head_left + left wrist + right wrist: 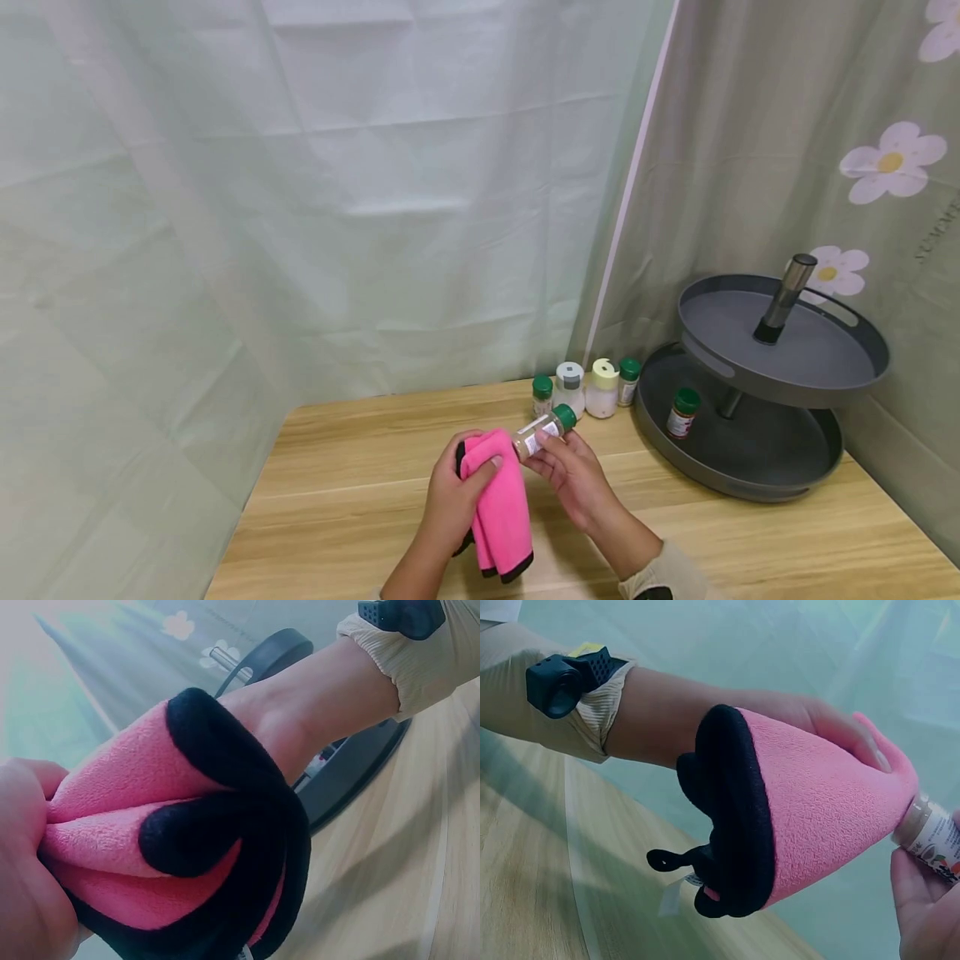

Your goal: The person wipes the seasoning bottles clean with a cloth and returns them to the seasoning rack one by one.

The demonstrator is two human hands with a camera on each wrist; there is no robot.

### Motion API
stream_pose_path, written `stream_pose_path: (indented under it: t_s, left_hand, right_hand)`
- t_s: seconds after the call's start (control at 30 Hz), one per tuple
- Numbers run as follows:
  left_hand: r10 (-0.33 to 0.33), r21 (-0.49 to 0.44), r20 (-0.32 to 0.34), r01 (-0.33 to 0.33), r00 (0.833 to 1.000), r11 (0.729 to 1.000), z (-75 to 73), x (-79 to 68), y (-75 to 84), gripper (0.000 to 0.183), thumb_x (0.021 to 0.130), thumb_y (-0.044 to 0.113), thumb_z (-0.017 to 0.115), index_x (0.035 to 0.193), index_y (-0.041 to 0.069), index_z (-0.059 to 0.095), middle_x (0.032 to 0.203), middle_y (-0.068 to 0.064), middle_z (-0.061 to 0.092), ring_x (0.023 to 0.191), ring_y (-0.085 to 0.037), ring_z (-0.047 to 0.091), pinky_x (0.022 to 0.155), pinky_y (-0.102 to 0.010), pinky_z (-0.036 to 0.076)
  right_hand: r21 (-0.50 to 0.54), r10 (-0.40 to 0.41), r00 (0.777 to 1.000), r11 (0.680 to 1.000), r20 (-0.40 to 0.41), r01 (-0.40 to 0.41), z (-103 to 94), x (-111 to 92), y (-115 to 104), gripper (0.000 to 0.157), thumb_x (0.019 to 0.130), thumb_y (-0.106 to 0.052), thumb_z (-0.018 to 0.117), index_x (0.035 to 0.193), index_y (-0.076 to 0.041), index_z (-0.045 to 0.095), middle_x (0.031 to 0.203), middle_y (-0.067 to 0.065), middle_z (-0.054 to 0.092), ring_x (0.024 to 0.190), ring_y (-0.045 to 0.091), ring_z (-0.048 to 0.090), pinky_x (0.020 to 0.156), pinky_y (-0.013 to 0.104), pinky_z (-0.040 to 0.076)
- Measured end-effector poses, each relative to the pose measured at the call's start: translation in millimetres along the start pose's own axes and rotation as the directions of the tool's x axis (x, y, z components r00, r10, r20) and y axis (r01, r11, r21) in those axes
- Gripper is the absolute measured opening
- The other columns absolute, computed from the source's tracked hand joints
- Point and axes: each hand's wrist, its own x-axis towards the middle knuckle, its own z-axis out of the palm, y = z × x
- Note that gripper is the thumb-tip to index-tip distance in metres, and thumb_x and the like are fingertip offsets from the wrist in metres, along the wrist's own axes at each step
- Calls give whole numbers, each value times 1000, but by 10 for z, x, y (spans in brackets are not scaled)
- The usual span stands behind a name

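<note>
My left hand [453,493] grips a folded pink cloth [502,508] with black edging, the thumb lying across its front. The cloth hangs down from the fingers, and its black-trimmed folds [202,832] fill the left wrist view. In my right hand [576,482] is a small spice jar [536,437] with a green cap, held tilted between thumb and fingers. The cap end points up and to the right. At its lower end the jar [934,838] meets the top of the cloth, as the right wrist view shows.
Behind the hands stand a green-capped jar [542,395], a grey-topped jar [569,388], a yellow-topped jar [602,390] and another green-capped jar [628,382]. A two-tier dark tray [738,487] is at the right, with a red-labelled jar [682,414] on its lower tier. Curtains [420,208] hang behind the wooden table [337,475].
</note>
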Motion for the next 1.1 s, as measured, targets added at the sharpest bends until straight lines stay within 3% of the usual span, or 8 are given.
stream_pose_path:
  t_s: [0.3, 0.53, 0.77, 1.1]
  left_hand:
    - [-46, -43, -5, 46, 999, 998, 8, 26, -25, 45, 91, 21, 73, 132, 7, 58, 116, -12, 66, 91, -15, 65, 81, -30, 57]
    - [-79, 12, 36, 79, 996, 997, 27, 29, -64, 43, 90, 22, 74, 128, 8, 60, 112, -12, 67, 88, -17, 66, 79, -31, 57]
    - [-74, 42, 76, 71, 994, 997, 69, 9, -70, 43, 89, 24, 77, 125, 8, 61, 108, -11, 68, 86, -17, 66, 78, -32, 56]
    - [-41, 3, 39, 41, 998, 999, 54, -11, -52, 44, 89, 24, 76, 127, 8, 60, 110, -13, 67, 88, -19, 66, 79, -32, 58]
  right_hand:
    - [30, -32, 999, 999, 2, 32, 13, -20, -24, 42, 101, -13, 57, 135, 2, 38, 107, 0, 70, 97, 10, 70, 93, 27, 57]
    - [45, -75, 997, 996, -10, 76, 5, -19, -26, 42, 102, -12, 56, 136, 1, 37, 110, 0, 71, 102, 11, 71, 95, 28, 56]
    - [40, -113, 994, 993, 6, 112, -14, -1, -18, 42, 103, -14, 56, 136, 0, 35, 112, -1, 71, 105, 12, 72, 96, 27, 56]
    - [24, -58, 998, 998, -23, 58, -9, 13, 31, 39, 101, -12, 57, 136, -2, 41, 109, -2, 72, 100, 9, 71, 95, 28, 56]
